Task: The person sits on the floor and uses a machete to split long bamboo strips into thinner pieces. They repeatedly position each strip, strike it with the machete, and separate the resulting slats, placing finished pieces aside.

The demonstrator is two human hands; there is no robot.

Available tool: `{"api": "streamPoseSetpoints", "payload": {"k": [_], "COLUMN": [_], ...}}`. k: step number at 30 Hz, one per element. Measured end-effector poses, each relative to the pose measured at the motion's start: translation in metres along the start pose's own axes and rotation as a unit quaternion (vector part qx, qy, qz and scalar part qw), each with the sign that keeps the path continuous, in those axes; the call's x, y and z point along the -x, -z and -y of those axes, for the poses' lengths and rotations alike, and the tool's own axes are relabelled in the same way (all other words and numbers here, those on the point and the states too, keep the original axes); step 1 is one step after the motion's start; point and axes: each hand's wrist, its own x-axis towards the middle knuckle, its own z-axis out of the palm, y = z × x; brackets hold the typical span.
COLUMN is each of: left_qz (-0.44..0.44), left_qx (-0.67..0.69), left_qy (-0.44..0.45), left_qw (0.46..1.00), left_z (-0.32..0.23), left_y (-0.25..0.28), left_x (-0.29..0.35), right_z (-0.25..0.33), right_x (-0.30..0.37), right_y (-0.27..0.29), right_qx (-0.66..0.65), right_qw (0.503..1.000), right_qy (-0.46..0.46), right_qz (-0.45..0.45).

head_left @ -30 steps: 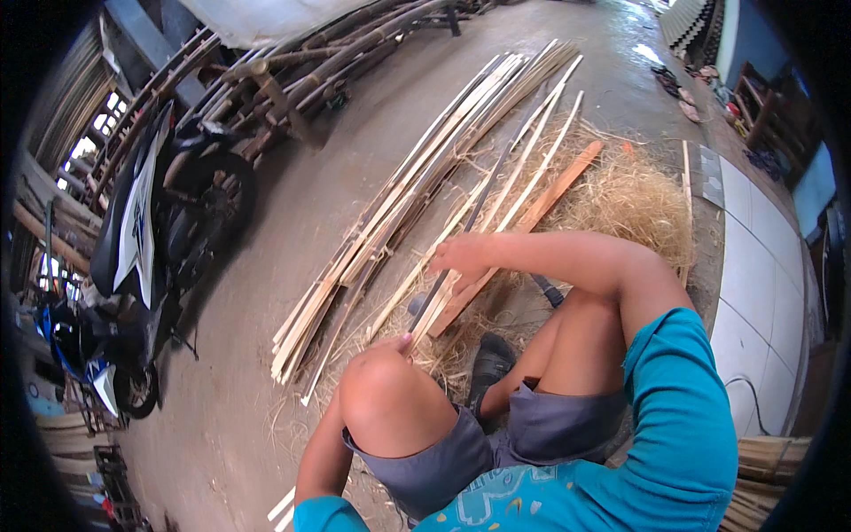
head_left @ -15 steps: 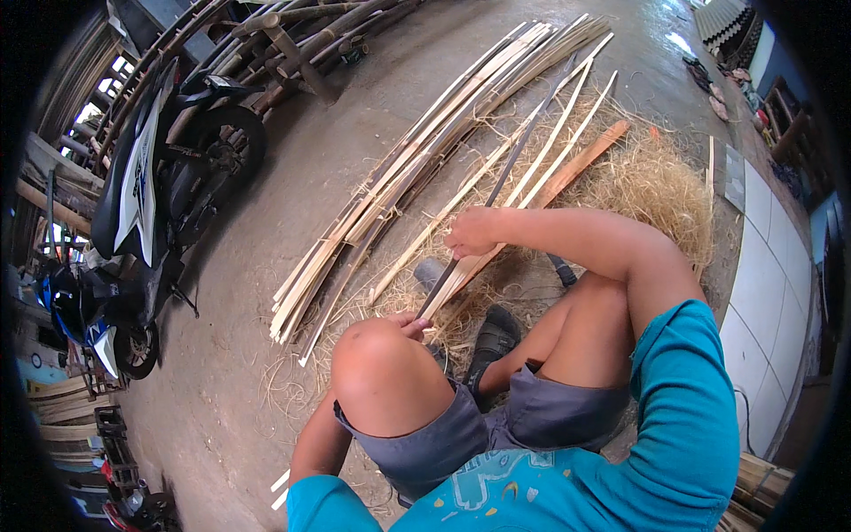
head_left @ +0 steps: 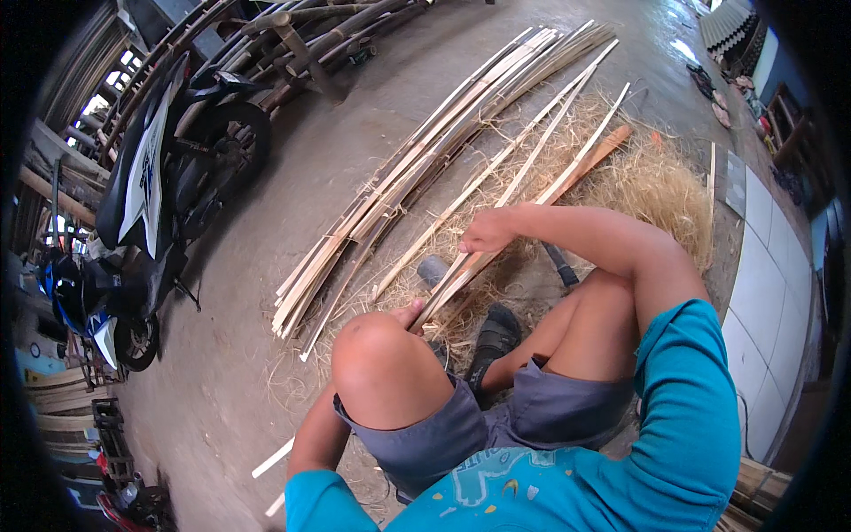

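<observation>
My right hand (head_left: 489,230) is closed around a long, thin bamboo strip (head_left: 530,167) that runs away across the shavings. Beside my raised left knee, my left hand (head_left: 409,314) grips the near part of the strips, its fingers partly hidden by the knee. Between the hands lie pale and dark strip edges close together; which belong to the held piece is hard to tell. A grey cylinder (head_left: 433,271) stands just left of them. Under the strips a brown split bamboo piece (head_left: 603,152) slants away to the right.
A bundle of bamboo strips (head_left: 417,168) lies on the floor to the left. Curly shavings (head_left: 660,199) heap up at the right, beside white tiles (head_left: 764,266). A motorbike (head_left: 160,168) stands at the far left. Pale strip ends (head_left: 272,457) show behind my left arm.
The dark length beyond my right hand no longer shows; pale strip faces appear there. My right hand has shifted slightly right and nearer. A pale strip end sticks out farther behind my left arm.
</observation>
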Motion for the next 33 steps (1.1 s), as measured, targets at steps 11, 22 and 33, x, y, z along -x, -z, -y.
{"api": "streamPoseSetpoints", "payload": {"k": [11,22,33], "left_qz": [0.071,-0.058,-0.359], "left_qx": [-0.104,-0.171,-0.573], "left_qy": [-0.079,-0.109,-0.149], "left_qw": [0.989,0.977,0.721], "left_z": [0.02,0.001,0.073], "left_y": [0.007,-0.008,0.097], "left_x": [-0.039,-0.015,0.082], "right_z": [-0.006,0.034,-0.007], "right_x": [0.011,-0.01,0.005], "right_y": [-0.015,-0.005,-0.017], "right_qx": [0.056,0.15,0.141], "right_qw": [0.989,0.987,0.989], "right_qy": [0.069,0.009,-0.038], "right_qz": [-0.115,0.059,-0.005]}}
